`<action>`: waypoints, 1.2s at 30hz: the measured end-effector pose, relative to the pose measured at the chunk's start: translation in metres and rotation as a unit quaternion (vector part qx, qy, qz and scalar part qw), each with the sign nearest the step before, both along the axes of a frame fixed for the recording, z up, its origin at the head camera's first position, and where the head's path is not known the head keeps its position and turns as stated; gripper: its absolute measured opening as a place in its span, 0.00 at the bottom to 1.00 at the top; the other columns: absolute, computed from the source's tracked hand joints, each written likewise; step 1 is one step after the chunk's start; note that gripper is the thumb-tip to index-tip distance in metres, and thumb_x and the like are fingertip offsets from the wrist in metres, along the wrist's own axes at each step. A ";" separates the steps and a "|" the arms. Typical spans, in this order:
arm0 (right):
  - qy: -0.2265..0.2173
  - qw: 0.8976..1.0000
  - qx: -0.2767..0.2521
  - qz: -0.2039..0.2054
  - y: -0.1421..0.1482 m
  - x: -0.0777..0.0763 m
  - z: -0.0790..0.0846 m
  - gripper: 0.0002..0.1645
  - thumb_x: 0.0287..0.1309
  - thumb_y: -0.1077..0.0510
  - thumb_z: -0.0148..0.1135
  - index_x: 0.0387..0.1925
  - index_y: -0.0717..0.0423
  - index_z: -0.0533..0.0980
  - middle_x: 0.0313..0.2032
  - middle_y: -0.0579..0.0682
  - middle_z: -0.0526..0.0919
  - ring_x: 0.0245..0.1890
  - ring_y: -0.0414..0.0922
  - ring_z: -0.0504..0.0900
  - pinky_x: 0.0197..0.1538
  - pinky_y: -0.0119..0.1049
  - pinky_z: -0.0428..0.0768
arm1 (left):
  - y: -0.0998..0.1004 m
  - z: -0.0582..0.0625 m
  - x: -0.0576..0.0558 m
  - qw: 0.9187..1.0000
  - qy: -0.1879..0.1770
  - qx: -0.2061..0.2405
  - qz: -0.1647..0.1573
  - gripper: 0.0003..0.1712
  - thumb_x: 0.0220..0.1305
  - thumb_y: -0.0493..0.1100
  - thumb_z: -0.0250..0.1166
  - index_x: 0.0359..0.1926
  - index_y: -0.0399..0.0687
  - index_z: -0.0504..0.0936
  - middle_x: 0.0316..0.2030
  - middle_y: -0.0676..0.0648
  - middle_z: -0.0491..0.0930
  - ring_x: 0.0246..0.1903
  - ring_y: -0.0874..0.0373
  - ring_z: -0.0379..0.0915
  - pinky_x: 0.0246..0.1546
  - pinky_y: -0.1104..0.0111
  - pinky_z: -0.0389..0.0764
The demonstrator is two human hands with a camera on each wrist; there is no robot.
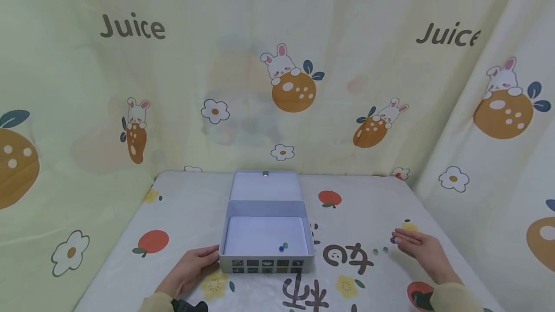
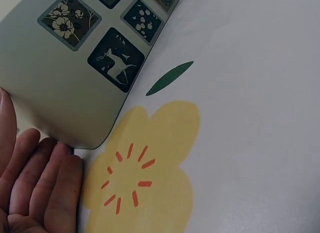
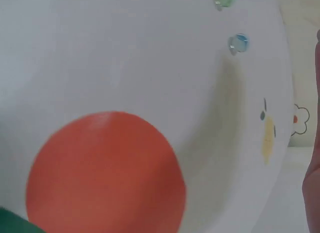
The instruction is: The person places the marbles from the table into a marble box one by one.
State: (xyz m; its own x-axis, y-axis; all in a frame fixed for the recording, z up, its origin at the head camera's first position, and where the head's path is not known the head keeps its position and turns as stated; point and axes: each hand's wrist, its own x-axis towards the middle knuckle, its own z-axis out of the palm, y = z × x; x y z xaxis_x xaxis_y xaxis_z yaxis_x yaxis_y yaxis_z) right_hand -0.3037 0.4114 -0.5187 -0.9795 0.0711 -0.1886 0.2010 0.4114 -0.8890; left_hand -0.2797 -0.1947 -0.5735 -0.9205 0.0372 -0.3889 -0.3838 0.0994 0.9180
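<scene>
A white tin box (image 1: 223, 258) stands on the table with its hinged lid (image 1: 265, 187) laid back. Inside are a blue marble (image 1: 281, 249) and a green marble (image 1: 285, 245), close together near the front. My left hand (image 1: 193, 268) rests its extended fingers against the box's front left corner. Out on the right, my right hand (image 1: 422, 250) pinches a dark blue marble (image 1: 393, 240) between thumb and fingertips. Just left of those fingertips, a pale green marble (image 1: 375, 252) and a clear bluish marble (image 3: 239, 43) lie on the cloth.
A white tablecloth (image 1: 186, 206) printed with fruit, flowers and dark characters covers the table. Cream curtains (image 1: 195, 61) with rabbits and oranges hang behind and along both sides. Small picture squares (image 2: 116, 59) decorate the box's front wall.
</scene>
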 end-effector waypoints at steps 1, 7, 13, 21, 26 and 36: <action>0.000 1.000 -0.012 0.006 0.000 0.000 0.002 0.42 0.67 0.52 0.68 0.71 0.73 0.64 0.55 0.48 0.88 0.42 0.20 0.83 0.53 0.31 0.88 | -0.001 0.001 0.000 1.000 0.001 -0.002 -0.001 0.30 0.69 0.43 0.68 0.67 0.35 0.74 0.69 0.31 0.70 0.66 0.40 0.75 0.60 0.55 0.85; 0.028 0.998 -0.019 0.046 -0.018 -0.011 0.009 0.39 0.69 0.52 0.66 0.70 0.72 0.66 0.59 0.53 0.85 0.45 0.24 0.85 0.52 0.27 0.88 | -0.003 0.004 -0.001 1.000 -0.002 -0.007 0.003 0.29 0.69 0.42 0.67 0.67 0.34 0.75 0.69 0.31 0.71 0.66 0.40 0.74 0.60 0.53 0.85; 0.044 0.995 -0.015 0.086 -0.082 -0.030 0.028 0.34 0.68 0.52 0.67 0.68 0.67 0.71 0.60 0.58 0.83 0.52 0.35 0.87 0.57 0.34 0.88 | -0.003 0.005 0.000 1.000 -0.006 0.000 -0.005 0.30 0.70 0.42 0.67 0.68 0.34 0.73 0.70 0.31 0.69 0.67 0.39 0.72 0.61 0.52 0.84; 0.090 0.984 -0.021 0.154 -0.183 -0.058 0.049 0.25 0.65 0.54 0.69 0.60 0.61 0.81 0.54 0.57 0.88 0.53 0.47 0.88 0.62 0.45 0.86 | -0.001 0.001 0.003 1.000 -0.005 0.015 -0.012 0.32 0.69 0.43 0.68 0.68 0.34 0.73 0.71 0.31 0.68 0.69 0.39 0.71 0.64 0.51 0.81; 0.083 0.982 -0.027 0.166 -0.229 -0.064 0.057 0.20 0.65 0.59 0.69 0.57 0.57 0.83 0.52 0.54 0.89 0.53 0.47 0.89 0.61 0.45 0.87 | 0.000 -0.001 0.003 1.000 -0.001 0.015 -0.018 0.32 0.69 0.44 0.68 0.69 0.35 0.72 0.71 0.31 0.68 0.69 0.38 0.70 0.64 0.52 0.82; 0.069 0.984 -0.039 0.162 -0.259 -0.065 0.060 0.20 0.63 0.59 0.70 0.56 0.55 0.84 0.50 0.52 0.90 0.51 0.46 0.89 0.60 0.44 0.87 | -0.001 0.006 0.004 0.999 0.006 0.036 -0.019 0.32 0.69 0.43 0.68 0.69 0.33 0.72 0.71 0.30 0.67 0.70 0.37 0.68 0.63 0.53 0.83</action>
